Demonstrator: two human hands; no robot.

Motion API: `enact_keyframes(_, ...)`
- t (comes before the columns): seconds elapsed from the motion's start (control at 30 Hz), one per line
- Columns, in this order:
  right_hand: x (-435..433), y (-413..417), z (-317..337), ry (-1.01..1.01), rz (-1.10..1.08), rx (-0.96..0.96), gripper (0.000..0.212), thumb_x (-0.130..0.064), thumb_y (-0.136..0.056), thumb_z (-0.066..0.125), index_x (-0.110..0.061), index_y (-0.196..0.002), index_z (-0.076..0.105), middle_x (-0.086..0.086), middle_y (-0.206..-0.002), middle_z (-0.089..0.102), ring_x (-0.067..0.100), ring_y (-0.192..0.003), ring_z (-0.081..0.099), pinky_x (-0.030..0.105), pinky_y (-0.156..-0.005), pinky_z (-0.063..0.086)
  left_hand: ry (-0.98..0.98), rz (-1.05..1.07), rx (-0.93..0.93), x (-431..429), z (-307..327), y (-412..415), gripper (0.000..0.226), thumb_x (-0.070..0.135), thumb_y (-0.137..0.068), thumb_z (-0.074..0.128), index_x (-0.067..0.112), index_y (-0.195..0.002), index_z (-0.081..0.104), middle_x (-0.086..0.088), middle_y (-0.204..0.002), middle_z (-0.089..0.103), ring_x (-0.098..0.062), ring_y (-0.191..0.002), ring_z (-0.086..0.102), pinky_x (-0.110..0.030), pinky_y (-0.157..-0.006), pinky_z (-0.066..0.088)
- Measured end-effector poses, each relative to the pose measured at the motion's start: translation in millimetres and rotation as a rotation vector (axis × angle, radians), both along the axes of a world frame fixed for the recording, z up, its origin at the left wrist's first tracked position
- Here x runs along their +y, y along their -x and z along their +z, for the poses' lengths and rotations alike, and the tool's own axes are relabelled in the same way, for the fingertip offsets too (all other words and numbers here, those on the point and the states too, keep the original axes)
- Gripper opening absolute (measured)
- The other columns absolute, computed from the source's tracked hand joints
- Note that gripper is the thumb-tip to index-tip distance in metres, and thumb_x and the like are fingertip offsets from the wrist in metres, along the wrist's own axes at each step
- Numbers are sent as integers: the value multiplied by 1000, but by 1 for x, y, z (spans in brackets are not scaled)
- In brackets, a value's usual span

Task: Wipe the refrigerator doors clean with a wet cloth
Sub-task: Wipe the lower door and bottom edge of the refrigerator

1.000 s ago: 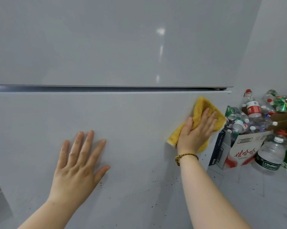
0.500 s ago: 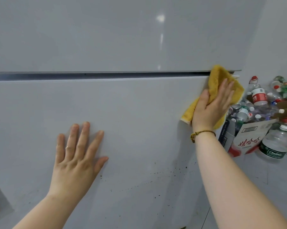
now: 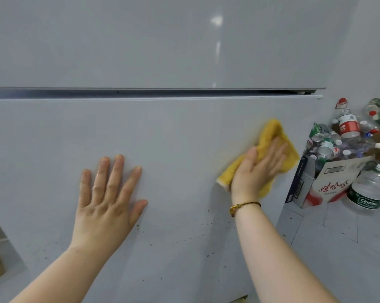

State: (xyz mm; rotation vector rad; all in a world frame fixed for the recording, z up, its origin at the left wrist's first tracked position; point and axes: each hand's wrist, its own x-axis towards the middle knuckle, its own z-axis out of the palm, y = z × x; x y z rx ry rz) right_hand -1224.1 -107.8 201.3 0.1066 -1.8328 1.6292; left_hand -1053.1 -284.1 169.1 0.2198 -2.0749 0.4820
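Filling our view: upper door [image 3: 141,40] and lower door [image 3: 162,132] of the refrigerator, both closed, with a dark gap [image 3: 141,92] between them.
Box of bottles [image 3: 337,184]: on the floor just beside the lower door's right edge, clear of our wiping.
Left hand [image 3: 107,200]: fingers straight and spread, palm flat on the lower door; we judge it braces us and steadies the door.
Right hand [image 3: 255,169]: fingers straight, gripping nothing, pressing the cloth against the lower door near its right edge so that the wet face spreads.
Cloth [image 3: 274,132]: yellow, bunched, caught between our right palm and the door, below the gap.
Specks [image 3: 184,239]: dark dots scattered below both hands; we judge they remain unwiped.
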Motion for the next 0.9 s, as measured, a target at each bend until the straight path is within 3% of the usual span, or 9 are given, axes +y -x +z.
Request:
enact_keyframes(0.07, -11, -6, -9, -94, -34, 159, 67, -42, -86, 30, -2, -139, 30, 22, -149, 19, 24, -135, 7, 47, -109, 4, -4, 4, -15, 0, 1, -1, 57, 53, -94, 9, 27, -144, 8, 6, -153, -18, -14, -142, -14, -37, -116, -10)
enact_keyframes(0.13, -17, -5, -37, -58, -70, 109, 67, -41, -85, 29, 0, -138, 32, 25, -147, 22, 27, -134, 11, 48, -109, 8, -2, 11, -18, -1, 1, -3, 58, 53, -94, 9, 27, -145, 4, 6, -153, -19, -14, -142, -15, -37, -116, -10)
enact_keyframes(0.23, -17, -16, -89, 156, -62, -246, 73, -48, -86, 26, -4, -143, 20, 17, -152, 12, 30, -142, 7, 42, -114, 6, 5, 24, -20, -1, 2, -3, 57, 52, -94, 10, 27, -145, 4, 5, -153, -19, -14, -142, -15, -37, -116, -10)
enact_keyframes(0.33, -18, -28, -112, 394, -36, -639, 56, -32, -99, 29, -8, -146, 10, 12, -155, 4, 24, -143, 2, 34, -114, 0, -4, 29, -24, 1, 3, -4, 52, 50, -95, 10, 23, -140, 15, 5, -153, -19, -13, -142, -14, -37, -116, -8)
enact_keyframes(0.43, -11, -26, -97, 478, -40, -777, 53, -29, -99, 27, -11, -147, 12, 11, -155, 7, 25, -143, 7, 36, -116, 4, -4, 27, -77, 0, 7, -7, 54, 48, -95, 8, 26, -145, 9, 2, -155, -15, -13, -141, -15, -35, -116, -9)
enact_keyframes(0.5, -13, -27, -70, 440, -45, -654, 50, -25, -100, 29, -8, -145, 17, 11, -154, 11, 25, -142, 10, 34, -115, 5, -36, 27, -120, -1, 10, -11, 57, 48, -95, 5, 23, -145, 16, -7, -154, 3, -11, -141, -16, -34, -116, -10)
enact_keyframes(0.67, -52, -39, -28, -136, -53, 279, 62, -46, -96, 18, -2, -138, 33, 31, -143, 27, 36, -136, 14, 36, -108, 5, -107, -25, -128, -1, 15, -25, 57, 49, -95, 10, 15, -135, 30, -14, -141, 23, -7, -141, -14, -30, -115, -6)
enact_keyframes(0.77, -58, -40, -66, -445, -70, 471, 55, -49, -95, 14, -28, -146, 7, 4, -156, -3, 24, -142, -5, 36, -113, -9, -212, 28, -33, -6, 9, -41, 56, 49, -94, 17, 14, -134, 33, -16, -140, 23, -10, -142, -10, -32, -116, -8)
enact_keyframes(0.9, -28, -37, -161, -933, -77, 712, 56, -46, -97, 11, -23, -147, -4, 1, -155, -15, 26, -142, -14, 46, -113, -9, -398, 155, -67, -22, -2, -71, 73, 60, -89, 12, 8, -136, 31, -16, -143, 19, -22, -136, -2, -27, -113, -16)
